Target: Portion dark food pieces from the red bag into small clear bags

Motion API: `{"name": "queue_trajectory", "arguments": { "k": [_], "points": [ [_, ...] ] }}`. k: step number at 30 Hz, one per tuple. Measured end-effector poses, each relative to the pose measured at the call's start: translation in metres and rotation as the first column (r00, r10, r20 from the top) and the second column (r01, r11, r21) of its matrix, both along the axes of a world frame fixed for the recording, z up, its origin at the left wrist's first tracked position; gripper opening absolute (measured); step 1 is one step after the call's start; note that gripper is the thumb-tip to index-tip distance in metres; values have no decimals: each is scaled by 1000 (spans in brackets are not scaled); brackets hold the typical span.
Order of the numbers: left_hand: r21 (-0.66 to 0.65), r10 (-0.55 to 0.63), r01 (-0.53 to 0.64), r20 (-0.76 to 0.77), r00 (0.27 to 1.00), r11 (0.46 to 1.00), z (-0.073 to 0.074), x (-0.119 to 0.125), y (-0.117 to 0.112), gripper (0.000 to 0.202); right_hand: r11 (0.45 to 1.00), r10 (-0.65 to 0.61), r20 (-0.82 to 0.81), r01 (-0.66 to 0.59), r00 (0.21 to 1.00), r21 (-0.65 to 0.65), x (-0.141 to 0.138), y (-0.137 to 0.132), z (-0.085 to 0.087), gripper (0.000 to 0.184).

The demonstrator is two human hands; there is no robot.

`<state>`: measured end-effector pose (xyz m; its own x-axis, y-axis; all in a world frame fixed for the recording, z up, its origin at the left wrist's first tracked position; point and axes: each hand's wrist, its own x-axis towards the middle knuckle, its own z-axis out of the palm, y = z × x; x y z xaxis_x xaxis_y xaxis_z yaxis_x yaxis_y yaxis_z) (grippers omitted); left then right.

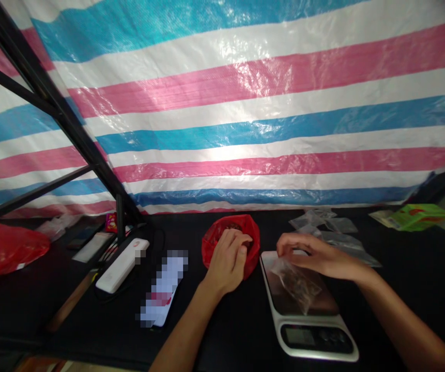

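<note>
A red plastic bag (209, 248) stands with its mouth spread, small dark reddish-brown pieces partly showing inside. My left hand (228, 258) reaches into that mouth with its fingers curled down; what they grip is hidden. Just to the right lies a kitchen scale (317, 338) with a metal plate and a white frame. On its plate rests a small clear plastic bag (300, 287) holding some brownish contents. My right hand (307, 253) is over the scale's far end, its fingers closed on the top edge of the clear bag.
Clear plastic bags (338, 240) lie behind the scale, with a green packet (419, 217) at far right. Left of my arm are a phone (166, 292) and a white power bank (123, 266). Another red bag (9, 250) sits beyond a black metal frame (78, 137). A striped sheet hangs behind.
</note>
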<state>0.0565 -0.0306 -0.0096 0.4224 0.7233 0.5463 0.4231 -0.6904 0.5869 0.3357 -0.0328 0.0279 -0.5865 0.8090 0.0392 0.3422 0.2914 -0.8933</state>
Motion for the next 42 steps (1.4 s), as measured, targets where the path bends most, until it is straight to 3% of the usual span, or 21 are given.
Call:
{"name": "queue_trajectory", "arguments": {
  "k": [4, 9, 14, 26, 36, 42],
  "points": [
    [-9, 28, -28, -14, 1000, 1000, -2, 1, 1, 38, 1000, -4, 151, 3, 988, 9, 15, 7, -3, 23],
    [-21, 28, -28, -13, 1000, 999, -4, 3, 1, 37, 988, -75, 29, 71, 997, 137, 17, 12, -9, 24],
    [-11, 58, -57, 13, 998, 998, -5, 3, 5, 35, 980, -93, -38, 98, 995, 174, 14, 12, -8, 17],
    [-2, 77, -77, 36, 996, 997, -9, 1, 7, 37, 980, -44, -28, 49, 999, 195, 14, 12, -5, 18],
    [-1, 74, -74, 53, 996, 997, -9, 2, 8, 36, 968, -61, 75, 41, 995, 247, 7, 5, -5, 31],
    [5, 77, -77, 49, 996, 997, -6, 1, 7, 36, 971, -56, 100, 30, 993, 238, 3, 6, -7, 29]
  ]
}}
